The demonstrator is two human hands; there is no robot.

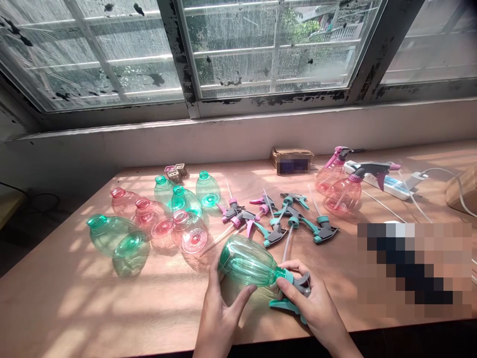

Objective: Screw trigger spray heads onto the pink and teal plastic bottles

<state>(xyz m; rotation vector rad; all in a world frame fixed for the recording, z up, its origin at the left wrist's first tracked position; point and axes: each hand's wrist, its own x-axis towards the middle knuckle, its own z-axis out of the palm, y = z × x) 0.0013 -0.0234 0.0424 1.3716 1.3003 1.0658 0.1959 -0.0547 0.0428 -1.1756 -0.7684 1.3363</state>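
Observation:
My left hand [219,306] is wrapped around the body of a green transparent spray bottle [248,261], which lies tilted above the table's near edge. My right hand [311,303] is closed around the grey and teal trigger sprayer head [296,291] at the bottle's neck. Beyond the bottle lie several loose trigger heads [278,219] with dip tubes, some pink, some teal.
Several open green and pink bottles [164,221] lie at the left of the wooden table [74,298]. Two pink bottles with sprayers fitted [341,186] stand at the back right, beside a power strip [389,184] and a small cardboard box [292,160]. A blurred patch covers the right.

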